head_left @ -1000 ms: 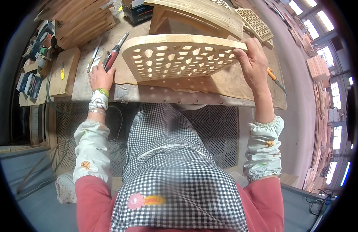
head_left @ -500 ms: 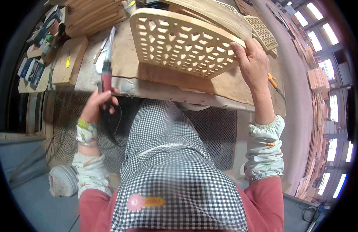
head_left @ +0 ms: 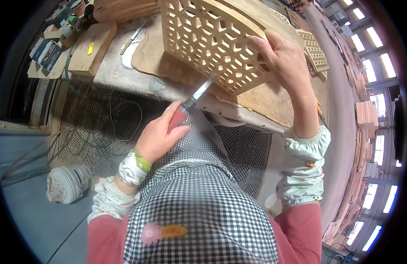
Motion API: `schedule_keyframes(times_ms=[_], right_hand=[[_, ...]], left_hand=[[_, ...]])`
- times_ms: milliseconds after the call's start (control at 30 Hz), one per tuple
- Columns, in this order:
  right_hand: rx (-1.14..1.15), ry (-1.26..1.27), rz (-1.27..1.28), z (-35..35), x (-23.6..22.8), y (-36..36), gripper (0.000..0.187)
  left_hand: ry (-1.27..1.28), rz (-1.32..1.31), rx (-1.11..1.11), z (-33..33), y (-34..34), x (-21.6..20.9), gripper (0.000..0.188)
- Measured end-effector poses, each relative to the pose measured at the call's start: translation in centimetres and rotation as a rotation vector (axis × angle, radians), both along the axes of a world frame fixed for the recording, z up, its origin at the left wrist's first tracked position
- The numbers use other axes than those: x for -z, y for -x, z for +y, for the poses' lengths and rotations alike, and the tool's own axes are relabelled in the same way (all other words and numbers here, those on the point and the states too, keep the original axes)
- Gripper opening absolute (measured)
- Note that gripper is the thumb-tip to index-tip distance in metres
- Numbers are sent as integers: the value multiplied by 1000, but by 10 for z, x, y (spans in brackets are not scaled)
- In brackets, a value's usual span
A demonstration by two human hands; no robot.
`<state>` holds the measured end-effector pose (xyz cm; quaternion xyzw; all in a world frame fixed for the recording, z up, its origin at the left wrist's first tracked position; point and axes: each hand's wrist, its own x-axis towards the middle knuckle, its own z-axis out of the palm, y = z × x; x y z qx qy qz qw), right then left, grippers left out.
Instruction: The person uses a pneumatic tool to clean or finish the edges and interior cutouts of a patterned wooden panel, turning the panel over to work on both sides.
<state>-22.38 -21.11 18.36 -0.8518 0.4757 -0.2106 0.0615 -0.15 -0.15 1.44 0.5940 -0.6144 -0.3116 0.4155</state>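
A pale wooden panel [head_left: 214, 46], pierced all over with geometric cut-outs, stands tilted on the bench. My right hand [head_left: 286, 65] grips its upper right edge, thumb on the face turned toward me. My left hand [head_left: 158, 135] is closed round a hand tool [head_left: 179, 117] with a red and dark-grey body and a narrow metal arm. The tool's tip reaches the panel's lower part, at one of the cut-outs; whether it touches the wood I cannot tell. The tool's rear end is hidden by my hand.
A brown cloth [head_left: 146, 59] covers part of the bench. To the left lie a wooden-handled knife [head_left: 129, 42] and a wooden block [head_left: 98, 46] carrying a yellow cutter [head_left: 91, 45]. More pierced panels [head_left: 315, 48] are at the back right. A white bucket [head_left: 69, 184] stands on the floor.
My left hand has swung the tool rightward, from beside the panel to its lower part. The panel has tipped and turned a little in my right hand.
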Motion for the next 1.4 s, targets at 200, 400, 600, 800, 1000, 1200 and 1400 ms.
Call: schedule_keyframes(times_ms=[200,400,600,800,1000,1200,1400], right_hand=[[-8,133,73,6,4,-2,52],[-32,187,66,7,8,-3,53],[-3,129,42,13,6,-4,52],[-3,185,30,11,11,-1,50],[-39,259,46,13,13,0,50],[-100,331,34,22,13,0,46],[-71,274,36,40,11,-3,46]], left_hand=[[-195,-450,-45,-11,17,-24,64],[-224,-669,-103,-30,48,-39,64],[-303,-581,-80,-42,56,-44,51],[-270,-594,-22,-45,57,-50,44],[-218,-665,-117,-59,72,-44,44],[-311,-488,-90,-27,57,-53,47],[-437,105,54,17,37,-77,62]])
